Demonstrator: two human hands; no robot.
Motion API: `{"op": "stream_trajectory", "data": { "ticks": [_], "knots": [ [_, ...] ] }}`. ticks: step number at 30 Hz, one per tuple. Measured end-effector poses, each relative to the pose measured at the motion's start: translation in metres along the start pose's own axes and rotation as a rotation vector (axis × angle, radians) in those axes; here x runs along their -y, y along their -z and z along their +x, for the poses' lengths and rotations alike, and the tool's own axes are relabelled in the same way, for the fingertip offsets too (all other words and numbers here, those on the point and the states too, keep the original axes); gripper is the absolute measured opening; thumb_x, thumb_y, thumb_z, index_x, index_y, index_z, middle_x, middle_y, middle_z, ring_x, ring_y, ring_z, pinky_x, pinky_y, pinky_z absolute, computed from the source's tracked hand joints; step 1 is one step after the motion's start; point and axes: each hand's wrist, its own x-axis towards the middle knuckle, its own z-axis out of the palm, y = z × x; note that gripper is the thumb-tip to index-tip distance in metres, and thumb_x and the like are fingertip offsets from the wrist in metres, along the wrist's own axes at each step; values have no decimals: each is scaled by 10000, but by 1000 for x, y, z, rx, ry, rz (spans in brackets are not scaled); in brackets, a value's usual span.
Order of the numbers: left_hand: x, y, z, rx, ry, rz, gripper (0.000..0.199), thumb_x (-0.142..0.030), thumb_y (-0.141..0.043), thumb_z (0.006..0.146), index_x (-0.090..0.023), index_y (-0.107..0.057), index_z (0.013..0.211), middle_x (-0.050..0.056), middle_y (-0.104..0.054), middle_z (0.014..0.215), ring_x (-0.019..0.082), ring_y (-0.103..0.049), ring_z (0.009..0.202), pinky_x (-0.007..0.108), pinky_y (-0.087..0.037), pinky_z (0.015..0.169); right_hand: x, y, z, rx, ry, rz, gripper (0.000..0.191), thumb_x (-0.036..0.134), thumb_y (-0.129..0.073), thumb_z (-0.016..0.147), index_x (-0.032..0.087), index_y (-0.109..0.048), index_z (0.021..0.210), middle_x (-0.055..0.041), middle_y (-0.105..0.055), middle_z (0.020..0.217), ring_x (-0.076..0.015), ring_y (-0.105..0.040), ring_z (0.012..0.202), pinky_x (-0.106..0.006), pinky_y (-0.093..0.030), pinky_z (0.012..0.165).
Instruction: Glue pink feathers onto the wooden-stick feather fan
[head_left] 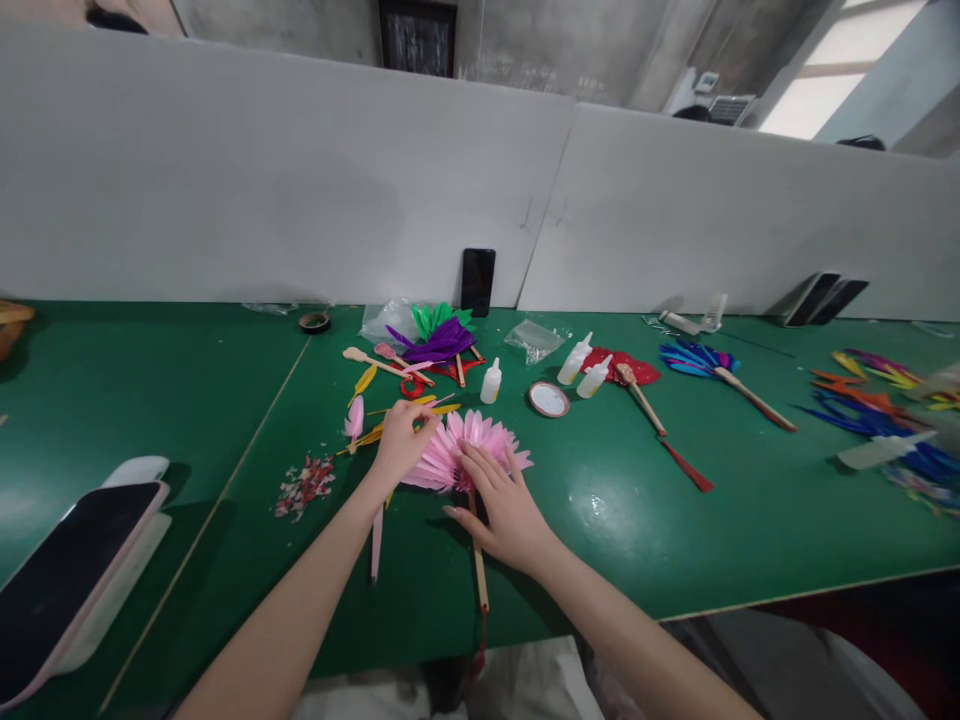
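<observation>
A pink feather fan lies on the green table, its wooden handle pointing at me and ending in a dark red tassel. My right hand rests on the fan with its fingers stretched over the feathers near the handle's top. At the fan's upper left edge, the fingertips of my left hand are pinched together; what is between them is too small to make out. Yellow feathers and a loose pink feather lie just left of that hand.
Behind the fan are glue bottles, a round dish, purple feathers and an upright phone. A red fan and a blue fan lie right. Scraps, black tape and a propped phone are left.
</observation>
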Motion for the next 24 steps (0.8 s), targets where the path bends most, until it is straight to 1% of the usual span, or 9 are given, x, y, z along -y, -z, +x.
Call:
{"op": "stream_trajectory", "data": {
  "ticks": [3,7,11,14,16,19,22,24],
  "knots": [
    [0,0,-1,-3,2,16,99,-241,-579,774,-169,-617,717,39,-565,797,186,-555,811,335,-441,791,0,1,0,-7,-1,6,588,476,-408,913,121,-328,1374,-119,-354,1450,-231,-282,1356,-525,-115,1128],
    [0,-1,-3,-11,18,71,102,-221,-586,763,-164,-603,679,49,-554,777,209,-539,827,369,-412,829,0,0,1,-8,2,7,576,470,-407,913,130,-330,1371,-115,-378,1437,-232,-287,1354,-528,-130,1123],
    [3,-2,-5,-7,30,128,110,-209,-577,764,-174,-604,663,52,-549,757,214,-516,792,375,-402,803,0,-1,0,-11,10,3,562,465,-405,915,137,-340,1367,-109,-388,1432,-233,-290,1353,-531,-136,1120],
    [4,-1,-6,-1,33,147,116,-213,-570,768,-176,-617,669,55,-567,754,218,-519,806,374,-393,811,1,0,0,-13,11,1,555,464,-405,915,142,-347,1364,-104,-379,1438,-233,-284,1355,-531,-135,1121],
    [5,0,-4,-1,39,147,127,-242,-564,781,-169,-644,715,66,-584,779,226,-528,837,375,-387,827,1,0,0,-13,10,2,558,466,-404,915,142,-346,1366,-104,-369,1445,-234,-278,1358,-531,-132,1122],
    [4,4,1,-3,53,129,219,-303,-513,823,-166,-683,847,80,-606,823,233,-538,880,375,-382,846,0,0,1,-10,6,9,561,471,-404,913,137,-351,1361,-102,-357,1451,-232,-277,1359,-526,-126,1125],
    [2,8,10,32,68,95,299,-350,-469,843,-165,-699,890,86,-618,842,234,-543,897,366,-385,839,0,0,1,-10,3,22,557,473,-407,911,133,-367,1351,-101,-364,1448,-229,-281,1357,-516,-124,1128],
    [0,9,17,96,69,67,293,-375,-502,818,-172,-712,836,79,-629,820,234,-547,895,352,-386,829,0,-1,1,-14,1,30,558,478,-408,910,131,-375,1346,-102,-367,1446,-228,-281,1357,-513,-121,1130]
  ]
}}
